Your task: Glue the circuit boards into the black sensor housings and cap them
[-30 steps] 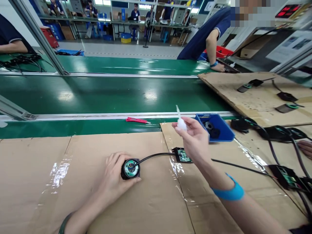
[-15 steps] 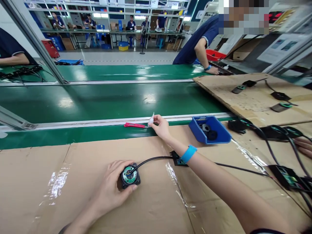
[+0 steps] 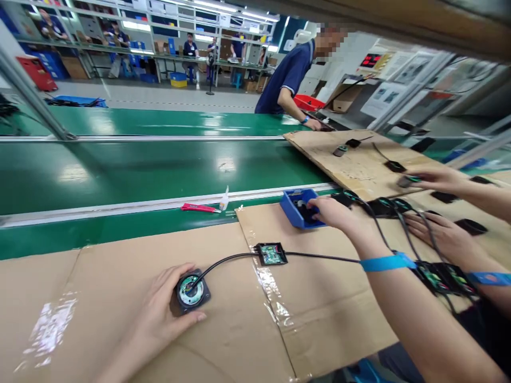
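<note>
My left hand point(image 3: 165, 303) curls around a black square housing point(image 3: 203, 291) with a round green circuit board, resting on the cardboard. A black cable runs from it to a small open box point(image 3: 272, 254) with a circuit board inside. My right hand point(image 3: 333, 214), above a blue wristband, dips its bent fingers into a blue bin point(image 3: 293, 215) of dark parts and rings. What lies between those fingertips is hidden. A small white dropper bottle point(image 3: 224, 201) stands beside a red utility knife point(image 3: 199, 208) at the far edge of the cardboard.
At right, a co-worker's hands point(image 3: 439, 234) reach among black housings and cables; one holds a dark cylindrical part point(image 3: 409, 181). A raised cardboard sheet point(image 3: 319, 154) carries more parts. Beyond lies a green conveyor belt point(image 3: 159, 165), with a person point(image 3: 285, 80) leaning over its far side.
My right hand has let go of the white bottle and moved right into the blue bin. My left hand stays around the housing. The view has turned right, showing more of a co-worker's arms.
</note>
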A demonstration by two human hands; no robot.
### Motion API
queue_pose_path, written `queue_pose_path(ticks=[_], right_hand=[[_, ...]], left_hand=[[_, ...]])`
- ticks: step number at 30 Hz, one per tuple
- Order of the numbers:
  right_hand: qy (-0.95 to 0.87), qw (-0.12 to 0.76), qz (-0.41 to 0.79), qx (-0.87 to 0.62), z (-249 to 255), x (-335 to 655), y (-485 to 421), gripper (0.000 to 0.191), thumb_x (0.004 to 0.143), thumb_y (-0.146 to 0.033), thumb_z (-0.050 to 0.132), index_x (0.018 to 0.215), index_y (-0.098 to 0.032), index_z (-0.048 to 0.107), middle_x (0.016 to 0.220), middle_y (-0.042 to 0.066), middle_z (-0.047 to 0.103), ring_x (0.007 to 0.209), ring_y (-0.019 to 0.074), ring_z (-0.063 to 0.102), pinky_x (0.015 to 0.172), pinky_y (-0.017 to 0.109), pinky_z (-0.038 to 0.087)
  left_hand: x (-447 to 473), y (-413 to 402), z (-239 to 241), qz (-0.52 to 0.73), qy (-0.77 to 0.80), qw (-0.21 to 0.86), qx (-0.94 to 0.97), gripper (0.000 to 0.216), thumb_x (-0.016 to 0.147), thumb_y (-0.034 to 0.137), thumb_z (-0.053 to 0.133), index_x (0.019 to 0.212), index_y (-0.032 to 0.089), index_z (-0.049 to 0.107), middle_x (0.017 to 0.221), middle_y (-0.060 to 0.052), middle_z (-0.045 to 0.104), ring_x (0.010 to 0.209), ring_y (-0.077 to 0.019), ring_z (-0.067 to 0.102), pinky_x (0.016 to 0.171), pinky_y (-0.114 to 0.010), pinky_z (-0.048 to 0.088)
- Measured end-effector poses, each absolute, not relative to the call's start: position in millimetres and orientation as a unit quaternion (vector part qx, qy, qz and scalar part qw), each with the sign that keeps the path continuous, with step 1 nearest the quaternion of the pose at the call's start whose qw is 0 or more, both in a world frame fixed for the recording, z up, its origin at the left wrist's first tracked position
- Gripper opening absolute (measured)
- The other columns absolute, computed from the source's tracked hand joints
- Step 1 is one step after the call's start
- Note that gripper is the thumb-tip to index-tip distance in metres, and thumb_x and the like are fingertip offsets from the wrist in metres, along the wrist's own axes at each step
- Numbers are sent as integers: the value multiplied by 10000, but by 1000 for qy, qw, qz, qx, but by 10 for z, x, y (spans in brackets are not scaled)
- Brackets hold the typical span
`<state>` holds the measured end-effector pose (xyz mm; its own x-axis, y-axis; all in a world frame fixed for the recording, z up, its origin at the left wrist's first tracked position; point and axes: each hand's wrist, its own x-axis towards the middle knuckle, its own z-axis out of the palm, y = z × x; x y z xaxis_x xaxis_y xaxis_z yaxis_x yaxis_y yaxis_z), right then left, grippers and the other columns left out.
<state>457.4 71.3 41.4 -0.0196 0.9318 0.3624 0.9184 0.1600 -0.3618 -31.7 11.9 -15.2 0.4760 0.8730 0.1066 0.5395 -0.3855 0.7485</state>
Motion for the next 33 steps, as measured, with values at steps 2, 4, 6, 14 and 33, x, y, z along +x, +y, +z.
queue_pose_path(ticks=[2, 4, 6, 14, 33], right_hand=[[-739, 279, 6, -613, 391, 4633, 689, 417, 896, -475, 595, 598, -184, 575, 480, -76, 495, 373, 50, 404, 410, 199, 360], [-756, 306, -4, -578, 436, 4555, 648, 457, 800, -527, 680, 482, -232, 535, 366, -83, 407, 281, 52, 284, 335, 237, 226], [-758, 341, -12, -555, 523, 4286, 544, 367, 732, -515, 744, 518, -272, 571, 352, -83, 416, 250, 58, 263, 303, 265, 153], [-686, 418, 360, -475, 575, 1969, -242, 132, 835, -290, 670, 770, -194, 607, 635, -8, 663, 544, 122, 646, 493, 207, 557], [-770, 288, 252, -511, 62, 1974, -51, 84, 921, -188, 557, 856, -210, 604, 765, 0, 646, 710, 152, 612, 642, 268, 452]], left_hand=[[-359, 99, -38, 251, 454, 319, 793, 701, 707, 395, 788, 1325, 278, 478, 1327, -113, 571, 1209, -322, 561, 975, -473, 517], [-393, 52, 81, 266, 465, 278, 797, 680, 736, 391, 772, 1335, 269, 472, 1338, -120, 554, 1239, -321, 535, 1005, -485, 498], [-390, -30, 180, 294, 472, 220, 801, 565, 810, 354, 713, 1321, 258, 491, 1311, -124, 566, 1228, -306, 543, 1009, -477, 499], [-124, -387, 373, 320, 334, 32, 886, 728, 856, 364, 674, 1477, 156, 357, 1300, -228, 580, 1206, -331, 582, 988, -405, 537], [-540, 110, 277, 273, 304, 183, 894, 274, 932, 135, 533, 1181, 194, 634, 1308, -133, 553, 1177, -198, 601, 940, -303, 570]])
